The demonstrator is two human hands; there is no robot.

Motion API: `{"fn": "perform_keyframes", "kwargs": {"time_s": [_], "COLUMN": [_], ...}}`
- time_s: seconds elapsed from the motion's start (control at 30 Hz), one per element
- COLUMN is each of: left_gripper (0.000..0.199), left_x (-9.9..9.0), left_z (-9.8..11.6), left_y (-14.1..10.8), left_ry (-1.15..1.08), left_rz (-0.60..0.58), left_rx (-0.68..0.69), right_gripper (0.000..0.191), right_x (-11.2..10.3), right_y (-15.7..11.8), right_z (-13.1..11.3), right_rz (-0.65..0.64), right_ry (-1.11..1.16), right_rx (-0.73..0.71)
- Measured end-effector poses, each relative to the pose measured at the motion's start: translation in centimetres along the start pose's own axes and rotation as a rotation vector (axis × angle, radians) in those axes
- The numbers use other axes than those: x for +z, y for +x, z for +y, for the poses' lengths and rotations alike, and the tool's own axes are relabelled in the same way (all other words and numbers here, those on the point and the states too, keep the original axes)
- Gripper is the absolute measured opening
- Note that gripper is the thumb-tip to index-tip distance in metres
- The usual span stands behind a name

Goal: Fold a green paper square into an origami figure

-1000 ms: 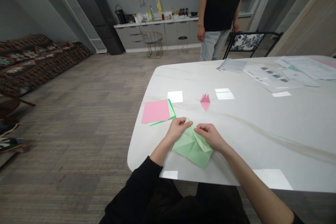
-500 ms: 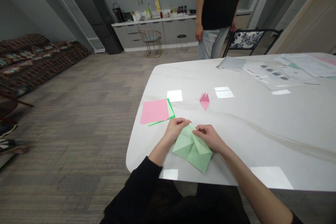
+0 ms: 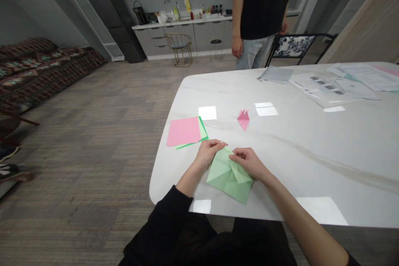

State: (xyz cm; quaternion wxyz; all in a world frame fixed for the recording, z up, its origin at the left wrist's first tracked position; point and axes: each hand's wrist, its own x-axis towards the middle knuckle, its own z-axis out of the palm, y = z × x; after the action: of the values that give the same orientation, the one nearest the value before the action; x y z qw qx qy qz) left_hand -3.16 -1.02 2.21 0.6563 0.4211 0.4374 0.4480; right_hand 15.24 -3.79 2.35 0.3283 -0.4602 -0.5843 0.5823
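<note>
A light green sheet of origami paper (image 3: 229,176), creased and partly folded, is held at the near edge of the white table. My left hand (image 3: 208,152) pinches its far left corner between thumb and fingers. On the right edge, my right hand (image 3: 247,161) grips a folded flap with the thumb on top. Beyond my hands stands a small folded pink paper figure (image 3: 243,119), touched by neither. To the left lies a stack of square paper (image 3: 183,131), pink on top with green sheets showing beneath.
Papers and plastic sleeves (image 3: 324,87) lie on the far right of the white table (image 3: 296,133). Across the table stands a person in a black shirt (image 3: 268,4), beside a black-framed chair (image 3: 294,45).
Both hands keep their grip on the green paper. Its lower edge has shifted slightly to the right; little else differs.
</note>
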Motion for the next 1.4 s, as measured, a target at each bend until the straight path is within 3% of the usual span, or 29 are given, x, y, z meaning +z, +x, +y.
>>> {"fn": "perform_keyframes", "kwargs": {"time_s": [0.37,1.17,1.4], "left_gripper": [0.029,0.018,0.028], "left_x": [0.23,0.38,-0.24], "left_z": [-0.06,-0.05,0.04], "left_y": [0.29,0.46,0.69], "left_ry": [0.011,-0.079,-0.08], "left_rz": [0.044,0.123,0.139], "left_rx": [0.016,-0.018,0.047], "right_gripper": [0.034,0.035,0.035], "right_x": [0.16,0.11,0.1], "right_y": [0.29,0.22,0.14], "right_z": [0.23,0.38,0.01], "right_rz": [0.039,-0.007,-0.04], "right_ry": [0.021,0.021,-0.009], "right_rx": [0.018,0.017,0.027]}}
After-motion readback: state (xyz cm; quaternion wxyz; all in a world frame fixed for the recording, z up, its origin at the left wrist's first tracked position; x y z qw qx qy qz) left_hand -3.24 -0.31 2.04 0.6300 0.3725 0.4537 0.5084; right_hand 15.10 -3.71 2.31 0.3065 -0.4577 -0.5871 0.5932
